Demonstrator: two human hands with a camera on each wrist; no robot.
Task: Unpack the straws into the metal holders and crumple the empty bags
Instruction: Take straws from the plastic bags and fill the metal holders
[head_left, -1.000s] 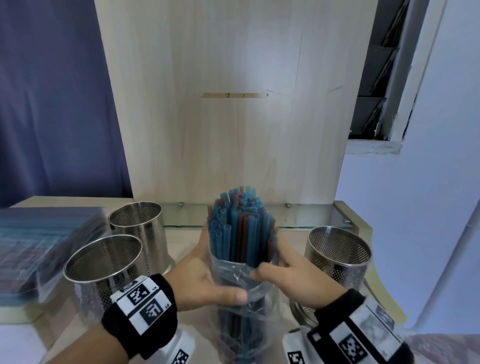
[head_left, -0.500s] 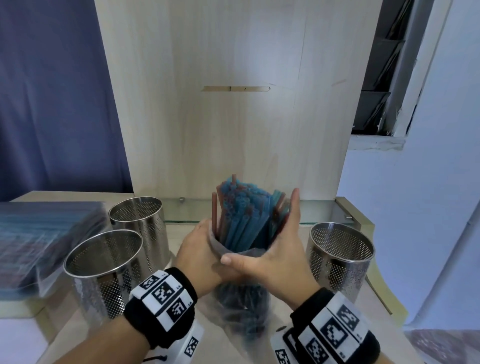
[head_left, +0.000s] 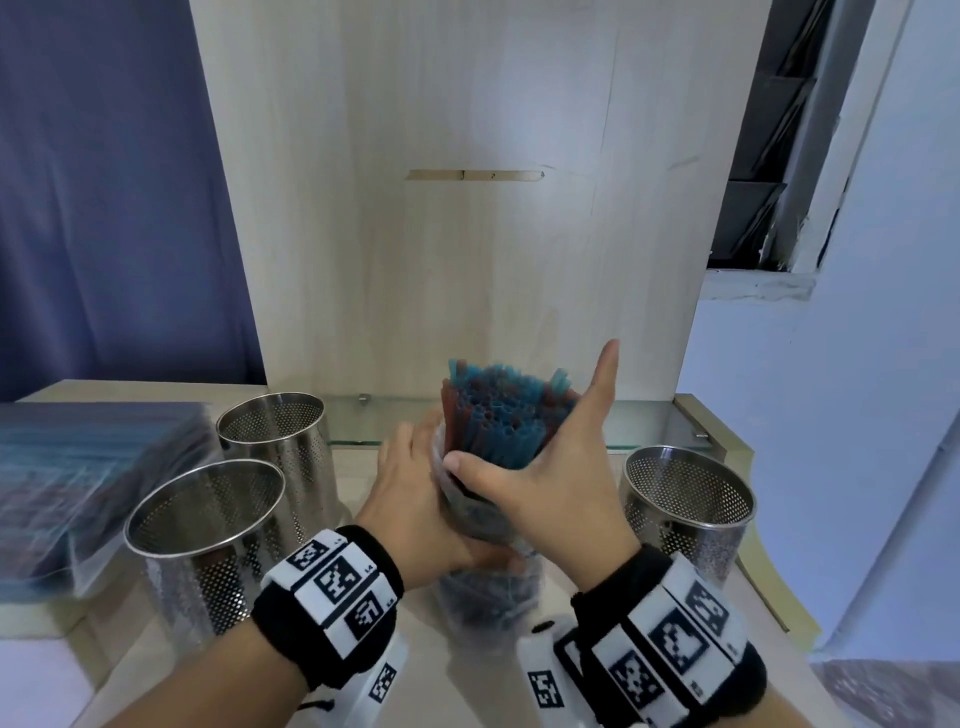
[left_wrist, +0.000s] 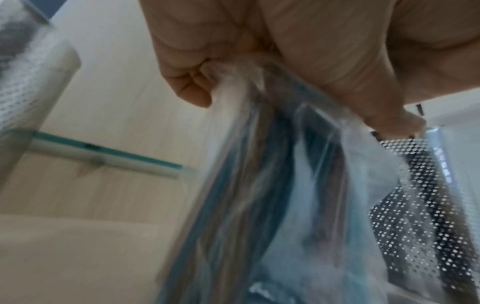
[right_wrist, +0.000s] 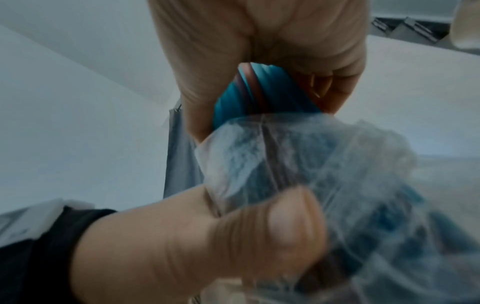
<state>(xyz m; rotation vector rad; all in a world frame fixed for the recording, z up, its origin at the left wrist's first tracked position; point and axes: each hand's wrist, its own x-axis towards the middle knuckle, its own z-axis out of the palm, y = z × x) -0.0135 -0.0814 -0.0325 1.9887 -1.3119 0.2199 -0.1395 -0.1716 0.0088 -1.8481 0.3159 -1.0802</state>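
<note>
Your left hand (head_left: 415, 499) grips the clear bag (head_left: 483, 597) mid-table between the metal holders (head_left: 685, 499). Your right hand (head_left: 550, 483) wraps the straws (head_left: 506, 410); only the right wrist view shows its fingers curled behind them.

Upright blue-and-red straws (head_left: 506, 415) protrude from clear bag (head_left: 485, 597).

blue, red straws (head_left: 506, 415); perforated holders (head_left: 685, 501)

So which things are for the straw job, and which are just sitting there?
For the job:
straws
bag
three holders
left hand, right hand
stack of packs

Just there:
wooden board
curtain
glass shelf
</note>
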